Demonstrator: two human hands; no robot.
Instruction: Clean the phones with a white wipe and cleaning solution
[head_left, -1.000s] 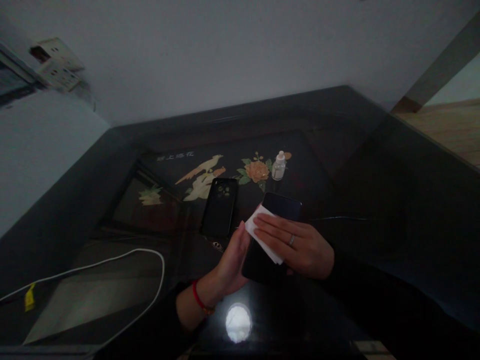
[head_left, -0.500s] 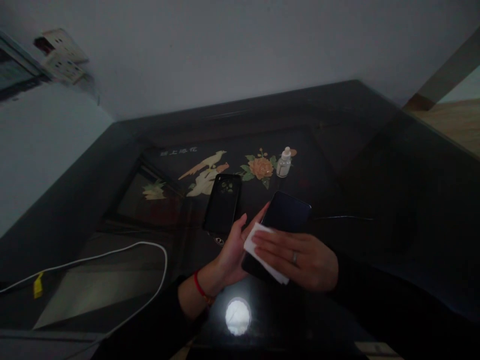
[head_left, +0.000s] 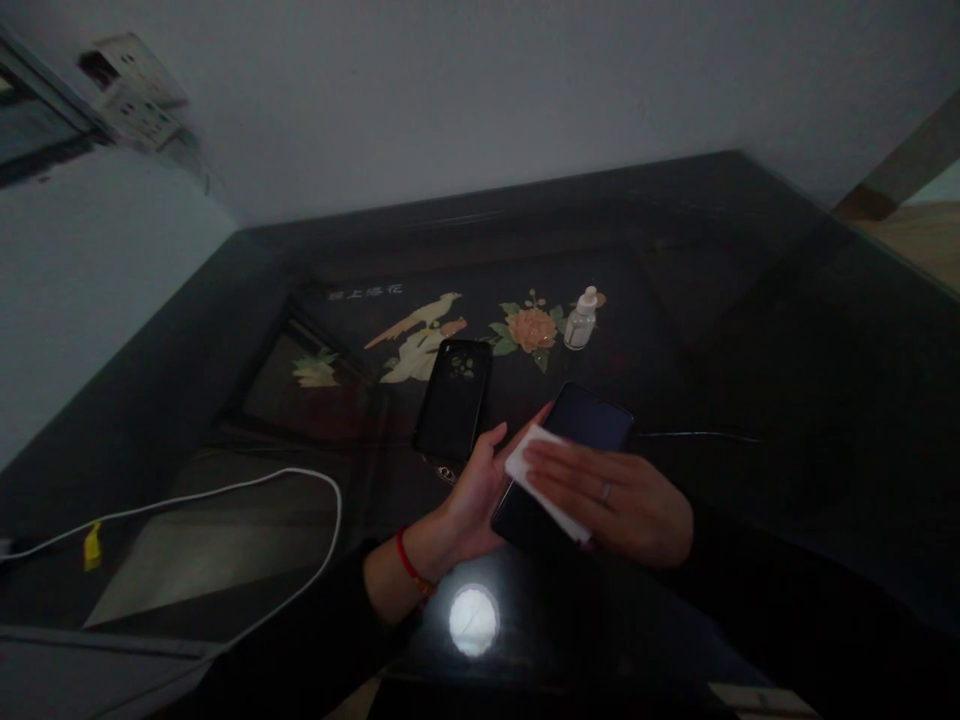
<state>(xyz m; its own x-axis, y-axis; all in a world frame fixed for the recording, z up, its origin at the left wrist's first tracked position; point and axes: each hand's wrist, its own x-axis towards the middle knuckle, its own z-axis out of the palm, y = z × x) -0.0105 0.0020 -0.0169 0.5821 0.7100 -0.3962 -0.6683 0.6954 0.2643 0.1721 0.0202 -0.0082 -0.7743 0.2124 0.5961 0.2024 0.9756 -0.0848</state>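
A black phone (head_left: 581, 425) is held tilted above the dark glossy table, screen up. My left hand (head_left: 472, 495), with a red cord at the wrist, grips the phone along its left edge. My right hand (head_left: 619, 500), wearing a ring, lies flat on the screen and presses a small white wipe (head_left: 536, 475) against it with its fingers held together. The wipe covers the lower left part of the screen.
A black phone case (head_left: 454, 398) lies camera holes up just left of the phone. A small clear dropper bottle (head_left: 580, 320) stands behind, near a flower and bird inlay (head_left: 480, 330). A white cable (head_left: 225, 492) loops at the left. A lamp reflection (head_left: 472, 620) glares near me.
My right hand has slid the wipe down the screen toward me and then back up a little. The view has shifted slightly; the phone stays in my left hand.
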